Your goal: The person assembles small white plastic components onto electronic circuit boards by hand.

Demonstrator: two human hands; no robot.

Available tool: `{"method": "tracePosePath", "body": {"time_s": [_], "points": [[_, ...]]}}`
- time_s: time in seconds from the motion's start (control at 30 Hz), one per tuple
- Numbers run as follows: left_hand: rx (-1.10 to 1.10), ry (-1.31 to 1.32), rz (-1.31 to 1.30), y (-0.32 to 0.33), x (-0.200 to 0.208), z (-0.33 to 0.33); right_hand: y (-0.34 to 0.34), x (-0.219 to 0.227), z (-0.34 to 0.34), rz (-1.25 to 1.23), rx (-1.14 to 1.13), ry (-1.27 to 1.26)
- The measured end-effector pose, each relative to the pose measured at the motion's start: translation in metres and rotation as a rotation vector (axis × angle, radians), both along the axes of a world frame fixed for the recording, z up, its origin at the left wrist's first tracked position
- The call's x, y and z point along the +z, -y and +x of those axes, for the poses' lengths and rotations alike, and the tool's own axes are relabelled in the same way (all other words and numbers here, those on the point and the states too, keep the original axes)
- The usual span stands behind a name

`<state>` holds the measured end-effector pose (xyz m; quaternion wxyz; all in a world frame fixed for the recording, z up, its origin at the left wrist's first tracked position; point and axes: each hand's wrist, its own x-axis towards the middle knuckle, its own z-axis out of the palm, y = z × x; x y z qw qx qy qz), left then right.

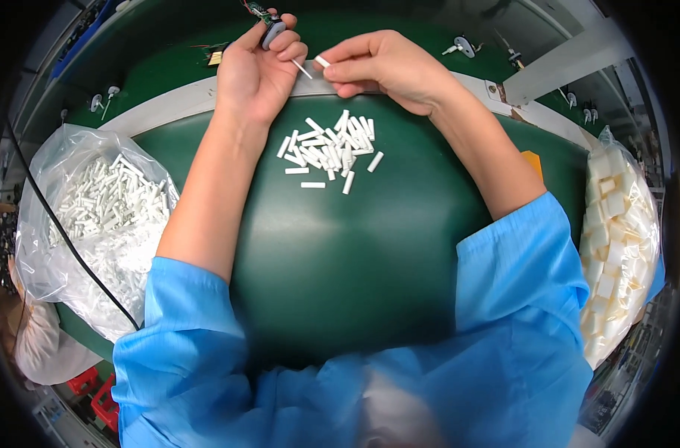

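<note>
My left hand [254,82] is closed, palm up, around a small part with a grey disc [274,34] and a green circuit board. From it a thin white rod [302,69] points toward my right hand. My right hand [388,71] pinches a short white tube [323,62] between thumb and fingers, a small gap away from the rod's tip. Below both hands, a loose pile of white tubes [332,149] lies on the green table surface [347,261], with a few tubes apart from it.
A clear plastic bag [37,179] full of white tubes stands at left, with a black cable [72,243] across it. Foam-like cream blocks fill another bag [612,246] at right. Beyond a pale rail [179,110] lie similar disc parts [464,47]. Another person's sleeve [52,343] shows far left.
</note>
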<state>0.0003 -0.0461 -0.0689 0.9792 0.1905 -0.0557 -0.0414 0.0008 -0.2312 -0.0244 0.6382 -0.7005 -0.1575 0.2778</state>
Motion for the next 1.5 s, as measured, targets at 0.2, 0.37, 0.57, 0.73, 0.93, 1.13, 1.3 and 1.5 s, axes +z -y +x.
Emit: {"method": "tracePosePath", "body": {"time_s": [0.2, 0.37, 0.57, 0.73, 0.93, 1.13, 1.3, 1.5], "points": [[-0.049, 0.029, -0.094, -0.003, 0.006, 0.001, -0.014, -0.001, -0.013, -0.162, -0.007, 0.188], [0.033, -0.026, -0.028, -0.004, 0.013, -0.005, -0.021, 0.000, -0.016, -0.111, -0.042, 0.210], [0.273, 0.002, 0.395, 0.043, 0.026, -0.023, -0.011, -0.008, 0.000, 0.107, -0.249, 0.204], [0.361, -0.091, 0.462, 0.048, 0.025, -0.033, -0.010, -0.013, -0.008, -0.230, -0.309, 1.096], [0.371, -0.115, 0.493, 0.053, 0.026, -0.032, -0.007, -0.007, -0.007, -0.385, -0.186, 1.493], [0.302, 0.098, 1.650, 0.033, 0.064, 0.020, 0.005, 0.032, -0.009, -0.617, 0.051, 0.950], [0.311, 0.443, 2.311, 0.026, 0.047, 0.063, 0.012, 0.037, -0.016, -0.675, 0.438, 0.849], [0.684, 0.505, 2.387, 0.019, 0.058, 0.024, 0.015, 0.029, -0.020, -0.699, 0.445, 0.850]]}}
